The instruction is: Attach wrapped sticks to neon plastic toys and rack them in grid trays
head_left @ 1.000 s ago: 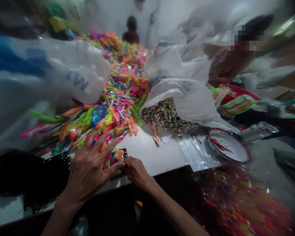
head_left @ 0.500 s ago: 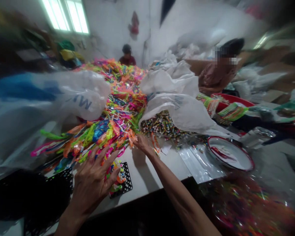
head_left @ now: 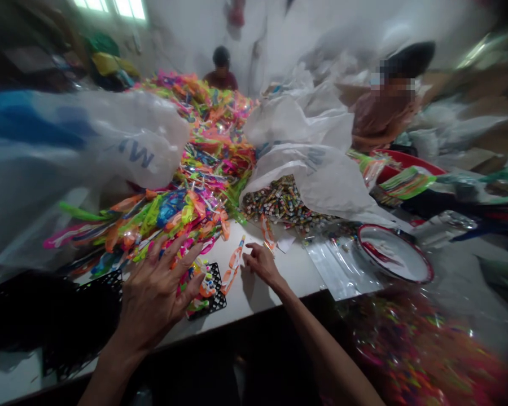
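Observation:
My left hand [head_left: 158, 290] lies flat with fingers spread on the near end of a big heap of bright plastic toy packets [head_left: 195, 169]. Under its fingertips several packets rest on a small black grid tray [head_left: 209, 290]. My right hand [head_left: 260, 262] is over the white tabletop [head_left: 258, 287], fingers curled in a pinch beside one orange packet [head_left: 233, 266] that hangs or lies just left of it; whether the fingers grip the packet I cannot make out.
A white sack [head_left: 313, 180] spills small coloured tubes [head_left: 279, 203]. Clear sleeves [head_left: 338, 265] and a red-rimmed plate [head_left: 392, 254] lie at the right. A large plastic bag [head_left: 68, 152] bulges on the left. Two other people sit at the far side.
My right hand went from the tray up to the heap's edge, then drew back toward me with an orange packet beside it. My left hand stayed on the pile.

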Demonstrator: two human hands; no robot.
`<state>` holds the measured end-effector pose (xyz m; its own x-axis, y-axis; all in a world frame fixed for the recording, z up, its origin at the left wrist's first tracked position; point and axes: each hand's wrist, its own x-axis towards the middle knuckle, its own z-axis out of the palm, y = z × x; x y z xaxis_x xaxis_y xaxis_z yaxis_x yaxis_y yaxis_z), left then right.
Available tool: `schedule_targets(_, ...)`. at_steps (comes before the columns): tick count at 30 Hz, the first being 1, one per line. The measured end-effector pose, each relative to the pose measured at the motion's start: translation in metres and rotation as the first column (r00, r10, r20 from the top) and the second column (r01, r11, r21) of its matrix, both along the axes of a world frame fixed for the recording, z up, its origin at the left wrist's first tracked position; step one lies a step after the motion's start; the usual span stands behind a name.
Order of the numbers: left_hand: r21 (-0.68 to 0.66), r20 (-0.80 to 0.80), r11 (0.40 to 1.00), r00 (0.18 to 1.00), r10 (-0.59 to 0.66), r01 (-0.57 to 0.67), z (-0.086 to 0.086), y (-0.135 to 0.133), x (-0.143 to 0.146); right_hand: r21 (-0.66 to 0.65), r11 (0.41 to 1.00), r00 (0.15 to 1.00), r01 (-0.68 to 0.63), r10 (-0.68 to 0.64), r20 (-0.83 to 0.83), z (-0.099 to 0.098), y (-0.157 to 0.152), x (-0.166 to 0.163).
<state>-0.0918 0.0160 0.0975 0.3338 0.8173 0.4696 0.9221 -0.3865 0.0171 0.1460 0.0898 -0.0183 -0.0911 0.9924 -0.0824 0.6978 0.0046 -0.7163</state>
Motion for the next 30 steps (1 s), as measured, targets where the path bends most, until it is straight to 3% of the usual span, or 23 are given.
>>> schedule_targets(2,-0.013,-0.007,1.0,1.0,0.005,-0.005,0.0,0.0,0.0,0.143,0.988,0.956,-0.056,0.012,0.293,0.011,0.014,0.001)
schedule_targets(4,-0.021,-0.012,1.0,1.0,0.004,-0.004,0.0,0.0,0.0,0.17,0.959,0.867,-0.227,0.12,0.484,0.016,0.024,-0.002)
schedule_targets(8,-0.026,-0.011,1.0,1.0,-0.004,0.004,0.0,-0.001,0.0,0.107,0.881,0.712,-0.461,0.295,0.636,0.016,0.027,-0.004)
schedule_targets(11,-0.029,-0.003,1.0,1.0,-0.009,0.009,0.0,-0.001,0.0,0.136,0.876,0.707,-0.462,0.272,0.653,0.013,0.014,0.004)
schedule_targets(15,-0.043,0.006,0.999,1.0,0.001,0.0,0.001,-0.002,0.001,0.268,0.9,0.784,-0.345,0.118,0.61,0.006,-0.016,0.024)
schedule_targets(18,-0.059,0.012,0.998,1.0,0.012,-0.012,0.002,-0.003,0.002,0.296,0.913,0.803,-0.281,0.055,0.593,0.0,-0.036,0.04)
schedule_targets(21,-0.076,0.011,0.997,1.0,0.01,-0.009,0.002,-0.003,0.002,0.318,0.933,0.88,-0.168,-0.004,0.475,0.0,-0.046,0.047)
schedule_targets(24,-0.077,0.011,0.997,1.0,0.007,-0.006,0.002,-0.003,0.002,0.249,0.968,0.997,-0.022,0.003,0.08,0.003,-0.055,0.029)
schedule_targets(27,-0.072,0.004,0.997,1.0,0.015,-0.015,0.004,-0.003,0.004,0.034,0.998,0.923,-0.059,0.067,-0.379,0.002,-0.067,-0.01)
schedule_targets(30,-0.083,-0.01,0.996,1.0,0.023,-0.023,0.006,-0.004,0.005,-0.012,0.992,0.873,-0.129,0.108,-0.476,0.0,-0.079,-0.042)
